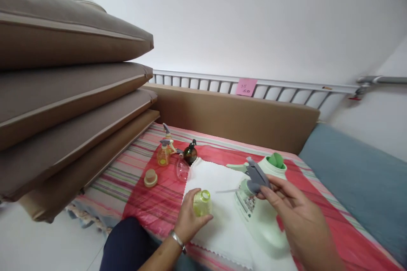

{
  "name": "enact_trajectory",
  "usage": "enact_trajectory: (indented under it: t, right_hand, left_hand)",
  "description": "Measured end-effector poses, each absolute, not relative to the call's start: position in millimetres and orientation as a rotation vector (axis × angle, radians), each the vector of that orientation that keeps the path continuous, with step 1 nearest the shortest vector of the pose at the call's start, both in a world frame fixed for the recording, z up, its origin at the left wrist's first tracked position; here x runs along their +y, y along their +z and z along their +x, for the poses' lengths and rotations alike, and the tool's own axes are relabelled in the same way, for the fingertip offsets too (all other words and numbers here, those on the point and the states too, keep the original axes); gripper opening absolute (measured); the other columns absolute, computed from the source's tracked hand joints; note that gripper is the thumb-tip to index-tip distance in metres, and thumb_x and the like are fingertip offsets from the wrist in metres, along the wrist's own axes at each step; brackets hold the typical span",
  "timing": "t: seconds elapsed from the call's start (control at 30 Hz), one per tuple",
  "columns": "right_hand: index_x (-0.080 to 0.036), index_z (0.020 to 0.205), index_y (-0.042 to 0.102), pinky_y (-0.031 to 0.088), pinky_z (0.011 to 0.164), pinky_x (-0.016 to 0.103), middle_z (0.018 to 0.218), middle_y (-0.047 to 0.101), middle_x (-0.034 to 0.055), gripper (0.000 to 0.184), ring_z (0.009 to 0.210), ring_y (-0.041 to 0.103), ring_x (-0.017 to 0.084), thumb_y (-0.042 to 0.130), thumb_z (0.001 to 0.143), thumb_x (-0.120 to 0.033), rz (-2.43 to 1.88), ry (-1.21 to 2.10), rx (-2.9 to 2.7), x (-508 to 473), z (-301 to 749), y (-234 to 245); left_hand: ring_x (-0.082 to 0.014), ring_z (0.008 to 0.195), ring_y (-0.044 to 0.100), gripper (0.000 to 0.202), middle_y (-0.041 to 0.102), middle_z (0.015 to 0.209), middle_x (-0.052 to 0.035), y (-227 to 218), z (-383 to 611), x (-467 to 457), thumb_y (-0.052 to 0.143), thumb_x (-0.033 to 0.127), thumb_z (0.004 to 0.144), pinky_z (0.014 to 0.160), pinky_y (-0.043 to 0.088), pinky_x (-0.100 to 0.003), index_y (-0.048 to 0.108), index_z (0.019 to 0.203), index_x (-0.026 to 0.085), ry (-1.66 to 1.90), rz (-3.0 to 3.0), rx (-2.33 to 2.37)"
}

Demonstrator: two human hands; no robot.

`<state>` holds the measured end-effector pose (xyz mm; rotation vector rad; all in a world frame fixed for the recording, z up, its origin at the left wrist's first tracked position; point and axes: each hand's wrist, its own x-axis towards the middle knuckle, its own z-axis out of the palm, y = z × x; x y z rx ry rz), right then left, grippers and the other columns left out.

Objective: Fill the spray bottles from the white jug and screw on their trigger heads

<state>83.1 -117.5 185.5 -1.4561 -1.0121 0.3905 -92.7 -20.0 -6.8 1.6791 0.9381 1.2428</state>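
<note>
Yellow-green, translucent bottle [202, 205] in the head view: our left hand [188, 219] has it, tilted, fingers and thumb curled part-way open around its sides, forearm coming up from the bottom edge, silver bracelet [177, 240] at the wrist. Our right hand [297, 211] reaches in from lower right, thumb and fingers pinched closed on a grey spray head [257, 178]; its thin dip tube [227, 191] points left, the end near the bottle's open mouth. The bottle is over a white cloth [222, 235] with a scalloped edge.

Under that we have a shiny red sheet [140, 197] on striped fabric [119, 169]. Stacked brown cushions [73, 82] rise at left; a brown panel [229, 112] stands along the back before a white ribbed radiator [197, 82] bearing a pink note [246, 87]. Blue-grey padding [352, 173] at right.

We also note a bulky pale-green plastic jug [270, 224] beside the right hand, and left of the cloth an amber spray bottle [163, 156], a clear pinkish bottle [182, 170], a dark round bottle [190, 154] and a cream cap-like piece [150, 178].
</note>
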Motion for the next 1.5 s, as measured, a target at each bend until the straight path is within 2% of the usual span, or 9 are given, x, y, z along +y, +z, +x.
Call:
enact_trajectory:
  t: [0.2, 0.5, 0.6, 0.77, 1.0, 1.13, 1.23, 1.33, 1.5]
  right_hand:
    - [-0.020, 0.086, 0.066, 0.055, 0.057, 0.029, 0.071, 0.068, 0.0042, 0.034, 0.063, 0.065, 0.021, 0.068, 0.063, -0.045, -1.409, 0.421, -1.127, -125, 92, 180]
    - [-0.019, 0.093, 0.064, 0.051, 0.066, 0.031, 0.081, 0.067, 0.0044, 0.029, 0.071, 0.062, 0.021, 0.061, 0.072, -0.039, -1.417, 0.600, -1.320, -95, 90, 159]
    - [-0.020, 0.091, 0.065, 0.051, 0.066, 0.032, 0.079, 0.066, 0.0035, 0.027, 0.071, 0.062, 0.022, 0.061, 0.070, -0.037, -1.458, 0.627, -1.338, -80, 82, 133]
    - [-0.018, 0.085, 0.066, 0.051, 0.059, 0.032, 0.066, 0.064, 0.0016, 0.028, 0.061, 0.061, 0.021, 0.059, 0.068, -0.040, -1.518, 0.615, -1.271, -69, 71, 89]
    - [-0.019, 0.083, 0.067, 0.049, 0.055, 0.031, 0.063, 0.063, 0.0008, 0.027, 0.059, 0.060, 0.021, 0.060, 0.066, -0.040, -1.577, 0.620, -1.261, -67, 72, 83]
    - [-0.020, 0.079, 0.067, 0.050, 0.059, 0.034, 0.072, 0.064, 0.0033, 0.026, 0.065, 0.060, 0.023, 0.061, 0.066, -0.042, -1.619, 0.602, -1.273, -64, 73, 78]
    - [-0.020, 0.078, 0.066, 0.049, 0.071, 0.039, 0.085, 0.064, 0.0062, 0.028, 0.074, 0.059, 0.025, 0.061, 0.065, -0.044, -1.632, 0.588, -1.286, -64, 74, 74]
    - [-0.020, 0.087, 0.065, 0.045, 0.080, 0.040, 0.096, 0.064, 0.0084, 0.033, 0.086, 0.058, 0.027, 0.060, 0.066, -0.045, -1.614, 0.618, -1.309, -65, 75, 71]
    - [-0.020, 0.105, 0.061, 0.045, 0.083, 0.039, 0.100, 0.067, 0.0065, 0.041, 0.092, 0.059, 0.028, 0.061, 0.068, -0.036, -1.562, 0.786, -1.369, -68, 77, 66]
  left_hand:
    - [-0.0299, 0.116, 0.050, 0.067, 0.057, 0.118, -0.0110, -26, -65, -25, 0.078, 0.020, 0.054, 0.105, 0.034, -0.049, 0.053, 0.116, 0.019, 1.118, 1.784, 0.910]
    - [-0.0288, 0.115, 0.049, 0.068, 0.055, 0.119, -0.0105, -28, -64, -29, 0.076, 0.020, 0.056, 0.103, 0.036, -0.047, 0.049, 0.118, 0.021, 1.080, 1.899, 0.901]
    - [-0.0291, 0.114, 0.049, 0.068, 0.054, 0.119, -0.0112, -26, -63, -29, 0.077, 0.021, 0.056, 0.101, 0.037, -0.047, 0.048, 0.118, 0.020, 1.063, 1.918, 0.903]
    - [-0.0290, 0.112, 0.050, 0.070, 0.054, 0.118, -0.0115, -26, -62, -27, 0.077, 0.019, 0.055, 0.100, 0.037, -0.047, 0.046, 0.118, 0.019, 1.070, 1.909, 0.898]
    - [-0.0279, 0.111, 0.049, 0.072, 0.054, 0.117, -0.0115, -23, -63, -26, 0.078, 0.017, 0.052, 0.100, 0.038, -0.044, 0.046, 0.117, 0.016, 1.029, 1.911, 0.924]
    - [-0.0273, 0.111, 0.049, 0.074, 0.054, 0.117, -0.0109, -26, -64, -26, 0.080, 0.019, 0.052, 0.100, 0.038, -0.044, 0.045, 0.118, 0.017, 1.042, 1.904, 0.916]
    - [-0.0274, 0.111, 0.049, 0.074, 0.054, 0.118, -0.0105, -28, -64, -26, 0.080, 0.020, 0.052, 0.099, 0.038, -0.045, 0.045, 0.118, 0.018, 1.051, 1.903, 0.905]
    - [-0.0276, 0.112, 0.049, 0.076, 0.053, 0.118, -0.0105, -30, -65, -25, 0.081, 0.021, 0.052, 0.099, 0.039, -0.045, 0.045, 0.118, 0.018, 1.050, 1.899, 0.905]
    - [-0.0276, 0.113, 0.048, 0.076, 0.052, 0.120, -0.0110, -30, -66, -24, 0.081, 0.022, 0.053, 0.101, 0.037, -0.046, 0.044, 0.119, 0.018, 1.041, 1.896, 0.899]
